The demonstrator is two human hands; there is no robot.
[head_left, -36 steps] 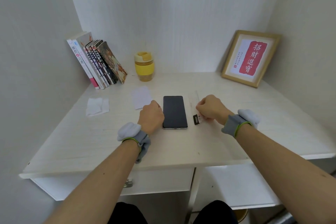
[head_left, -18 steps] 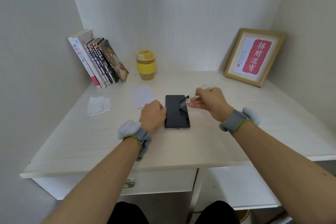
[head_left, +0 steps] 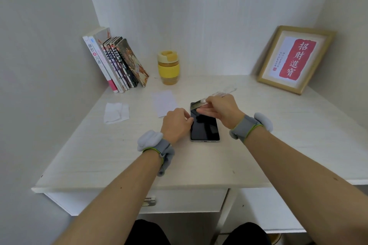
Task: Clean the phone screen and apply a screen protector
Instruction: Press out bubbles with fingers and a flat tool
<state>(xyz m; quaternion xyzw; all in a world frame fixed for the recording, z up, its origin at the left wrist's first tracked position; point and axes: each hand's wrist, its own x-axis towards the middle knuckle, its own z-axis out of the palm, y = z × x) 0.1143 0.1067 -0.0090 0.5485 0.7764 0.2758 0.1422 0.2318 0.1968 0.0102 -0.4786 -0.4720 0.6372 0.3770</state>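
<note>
Since the earlier frame, right hand (head_left: pixel 221 108) has carried the screen protector (head_left: pixel 214 95) over the far end of the phone (head_left: pixel 205 125), pinching it tilted. Left hand (head_left: pixel 175 123), fingers curled, steadies the phone's left edge; phone lies flat on the desk (head_left: pixel 99 155).

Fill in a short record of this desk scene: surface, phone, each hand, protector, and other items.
surface: white desk
phone: lies flat, screen up and dark
left hand: rests at the phone's left edge, fingers curled
right hand: pinches the protector
protector: clear, tilted above the phone's far end, not yet laid
other items: books, yellow cup, framed print, wipe, paper
</note>
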